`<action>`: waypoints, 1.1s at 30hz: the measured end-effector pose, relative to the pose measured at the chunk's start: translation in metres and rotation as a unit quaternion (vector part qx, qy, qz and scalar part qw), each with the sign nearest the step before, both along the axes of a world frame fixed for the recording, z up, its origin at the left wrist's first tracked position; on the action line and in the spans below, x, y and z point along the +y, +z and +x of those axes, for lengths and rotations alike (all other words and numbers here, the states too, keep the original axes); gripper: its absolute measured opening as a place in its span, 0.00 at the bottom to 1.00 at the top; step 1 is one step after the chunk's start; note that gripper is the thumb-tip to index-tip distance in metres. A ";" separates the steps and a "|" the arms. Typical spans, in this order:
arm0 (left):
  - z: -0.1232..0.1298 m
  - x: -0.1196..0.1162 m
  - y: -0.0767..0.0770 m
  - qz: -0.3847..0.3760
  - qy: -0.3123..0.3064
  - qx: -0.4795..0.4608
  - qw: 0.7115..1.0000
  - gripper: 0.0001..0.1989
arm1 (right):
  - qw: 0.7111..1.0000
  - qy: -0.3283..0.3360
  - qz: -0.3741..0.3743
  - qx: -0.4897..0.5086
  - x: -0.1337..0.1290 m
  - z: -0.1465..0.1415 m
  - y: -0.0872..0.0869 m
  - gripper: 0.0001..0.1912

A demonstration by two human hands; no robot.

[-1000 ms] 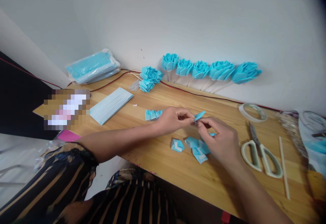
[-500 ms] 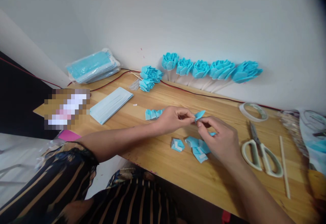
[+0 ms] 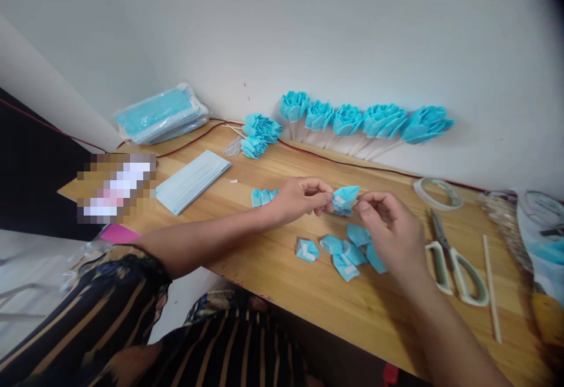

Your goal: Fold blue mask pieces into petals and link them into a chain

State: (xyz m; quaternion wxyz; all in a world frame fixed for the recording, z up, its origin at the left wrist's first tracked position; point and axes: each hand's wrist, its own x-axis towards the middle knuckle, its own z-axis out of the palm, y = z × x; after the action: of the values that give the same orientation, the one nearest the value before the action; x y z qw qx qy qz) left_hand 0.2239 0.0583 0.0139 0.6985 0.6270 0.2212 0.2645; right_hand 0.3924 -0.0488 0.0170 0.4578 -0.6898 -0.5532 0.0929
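Now the blue piece face-on.

The left hand partly hides a pleated blue strip, and pixelation blurs a pale item beyond recognition.

The dark, tan-striped garment has a gathered cuff.

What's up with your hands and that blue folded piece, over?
Left fingers pinch blue folded piece. Right fingers at its opposite edge, grip unclear. Loose blue pieces nearby, none blocking.
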 end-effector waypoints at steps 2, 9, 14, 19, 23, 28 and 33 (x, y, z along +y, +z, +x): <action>0.000 0.001 0.000 -0.010 0.003 0.000 1.000 0.06 | 0.994 0.029 -0.021 0.106 0.002 0.003 -0.001 0.13; -0.001 -0.001 0.003 -0.002 -0.015 0.009 1.000 0.08 | 0.968 0.104 -0.094 0.207 0.002 -0.003 0.002 0.11; 0.001 -0.002 0.000 0.007 -0.018 0.015 1.000 0.10 | 0.967 0.091 -0.109 0.210 0.001 -0.002 -0.002 0.14; 0.002 0.000 -0.002 0.004 -0.003 0.008 1.000 0.07 | 0.970 0.093 -0.115 0.194 0.000 -0.002 -0.003 0.12; 0.000 0.002 -0.001 0.009 -0.012 0.015 1.000 0.06 | 0.971 0.094 -0.112 0.188 0.000 -0.004 -0.003 0.12; 0.001 0.002 -0.005 0.045 0.000 0.019 0.999 0.07 | 0.974 0.091 -0.092 0.187 0.001 -0.004 -0.004 0.13; 0.000 -0.002 -0.005 0.173 0.107 0.004 0.979 0.10 | 0.976 0.049 -0.076 0.200 0.003 -0.001 -0.009 0.13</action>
State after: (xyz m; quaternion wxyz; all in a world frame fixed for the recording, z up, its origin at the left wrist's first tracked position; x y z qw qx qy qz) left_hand 0.2236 0.0563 0.0092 0.5465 0.7119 0.2408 0.3696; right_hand 0.3911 -0.0461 0.0085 0.5003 -0.6619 -0.4748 0.2934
